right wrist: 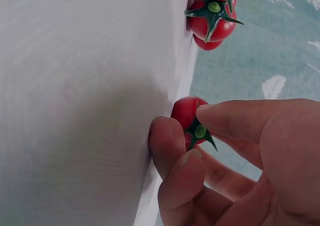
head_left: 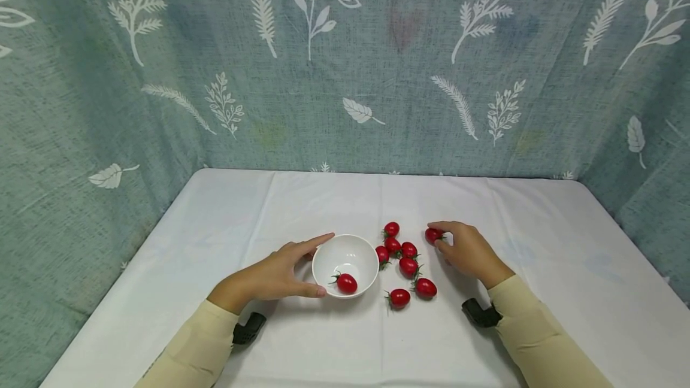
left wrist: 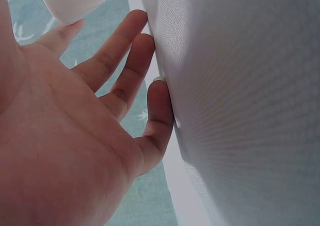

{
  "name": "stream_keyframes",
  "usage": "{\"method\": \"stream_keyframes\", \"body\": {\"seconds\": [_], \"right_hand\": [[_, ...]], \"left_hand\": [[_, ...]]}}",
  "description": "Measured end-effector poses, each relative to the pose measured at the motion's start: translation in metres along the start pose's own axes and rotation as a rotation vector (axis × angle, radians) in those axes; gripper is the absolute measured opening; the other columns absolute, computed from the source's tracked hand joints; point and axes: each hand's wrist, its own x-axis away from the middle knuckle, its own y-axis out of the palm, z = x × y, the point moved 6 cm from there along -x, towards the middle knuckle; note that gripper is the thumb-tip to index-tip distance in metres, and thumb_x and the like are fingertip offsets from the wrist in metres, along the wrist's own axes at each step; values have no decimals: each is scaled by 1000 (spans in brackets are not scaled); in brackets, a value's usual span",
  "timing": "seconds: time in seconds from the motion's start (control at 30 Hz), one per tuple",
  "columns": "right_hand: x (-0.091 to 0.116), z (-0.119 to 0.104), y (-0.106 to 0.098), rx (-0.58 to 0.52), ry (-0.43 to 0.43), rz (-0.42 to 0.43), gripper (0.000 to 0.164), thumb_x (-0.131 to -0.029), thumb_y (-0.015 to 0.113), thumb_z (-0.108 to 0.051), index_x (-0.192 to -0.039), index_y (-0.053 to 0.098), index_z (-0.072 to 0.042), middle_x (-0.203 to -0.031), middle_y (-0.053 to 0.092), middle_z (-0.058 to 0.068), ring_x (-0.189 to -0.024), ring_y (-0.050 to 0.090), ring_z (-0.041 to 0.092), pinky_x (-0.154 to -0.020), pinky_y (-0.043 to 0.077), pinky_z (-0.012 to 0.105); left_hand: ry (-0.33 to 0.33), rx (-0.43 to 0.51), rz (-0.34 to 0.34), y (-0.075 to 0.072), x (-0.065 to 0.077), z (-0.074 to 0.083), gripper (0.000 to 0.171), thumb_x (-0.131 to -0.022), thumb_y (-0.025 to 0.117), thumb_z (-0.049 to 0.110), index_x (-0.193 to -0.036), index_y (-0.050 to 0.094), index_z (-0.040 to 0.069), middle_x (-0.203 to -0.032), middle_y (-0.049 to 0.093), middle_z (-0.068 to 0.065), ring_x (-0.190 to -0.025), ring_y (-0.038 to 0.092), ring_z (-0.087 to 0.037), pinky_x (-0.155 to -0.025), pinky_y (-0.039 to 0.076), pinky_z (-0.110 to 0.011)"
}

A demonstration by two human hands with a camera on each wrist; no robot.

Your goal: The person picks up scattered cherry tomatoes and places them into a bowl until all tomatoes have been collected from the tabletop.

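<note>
Here's the pinch: the right hand (head_left: 470,251) has thumb and fingertips closed round a small red tomato (right wrist: 184,111), its green star of a stem turned toward the wrist, the other fingers curled in below, and the tomato held low at the tablecloth (head_left: 323,346); whether it has left the cloth, I can't tell! Across to the left hand (head_left: 274,274), and it's a wide spread: thumb at the near side of the white bowl (head_left: 335,256), index finger reaching to the far side, the remaining fingers fanned out, little finger low by the cloth. Inside that bowl, one tomato (head_left: 347,284) lies on its side toward the near wall, stem pointing left. And between bowl and right hand, what a crowd: seven loose tomatoes (head_left: 408,266), most of them bunched tight, one right beside the bowl's rim, two sitting nearer the person, all on white cloth. Further out, pale yellow sleeves (head_left: 188,346) cover both forearms, with a black device (head_left: 249,328) at each wrist. Behind it all, a blue-green curtain (head_left: 302,118) printed with white leaves and sprigs rings the table.
</note>
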Motion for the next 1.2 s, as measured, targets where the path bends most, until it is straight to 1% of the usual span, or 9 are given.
{"method": "stream_keyframes", "body": {"seconds": [0.07,0.27,0.37,0.5,0.57,0.8,0.97,1.07,1.2], "right_hand": [[0,0,0,3,-5,2,42,-95,64,-9,-137,61,-6,-138,60,20,-105,57,28,-68,51,27],[1,0,0,-17,-9,-6,42,-94,65,-8,-136,62,-6,-135,62,19,-87,61,22,-61,51,26],[1,0,0,-3,-19,3,42,-92,68,-8,-134,63,-7,-133,63,18,-91,62,23,-68,53,31],[1,-1,-1,23,-36,16,43,-90,72,-7,-132,65,-8,-131,66,16,-108,60,27,-85,54,40],[1,0,-1,27,-39,17,43,-89,73,-8,-132,66,-9,-129,67,15,-108,60,27,-87,54,42],[1,1,-1,18,-29,10,42,-90,72,-9,-131,65,-8,-123,68,15,-91,61,21,-71,52,31],[2,-1,-1,7,-24,8,43,-91,72,-11,-133,64,-8,-122,68,16,-79,60,17,-63,50,27],[3,-3,-2,22,-42,24,43,-91,72,-13,-133,64,-7,-124,69,15,-85,62,20,-65,51,29],[5,-9,-5,49,-77,62,42,-91,74,-16,-131,65,-7,-125,70,12,-99,62,24,-76,53,35]], "left_hand": [[-2,0,0,0,0,0,100,-74,85,52,-157,30,37,-128,62,7,-125,45,-21,-110,33,-59],[11,-1,0,0,-1,1,100,-74,85,51,-157,31,33,-126,62,7,-124,46,-21,-110,32,-59],[9,-4,2,0,-1,0,100,-74,85,51,-157,31,36,-125,63,7,-124,46,-20,-110,33,-58],[8,-1,5,0,0,0,100,-74,85,51,-156,31,38,-126,63,7,-124,46,-20,-110,33,-59],[11,6,6,1,0,0,99,-74,85,50,-156,31,37,-126,63,7,-124,46,-21,-110,32,-59],[20,11,6,1,-1,0,99,-74,85,50,-157,31,36,-126,63,8,-125,46,-21,-111,31,-60],[22,21,2,0,0,0,99,-75,85,50,-157,32,35,-128,63,7,-125,46,-21,-111,30,-60],[18,24,2,1,0,1,99,-75,85,50,-157,32,35,-128,63,6,-125,46,-22,-111,30,-60],[13,20,3,1,0,1,99,-74,85,50,-157,32,36,-128,63,7,-124,46,-22,-111,31,-60]]}}
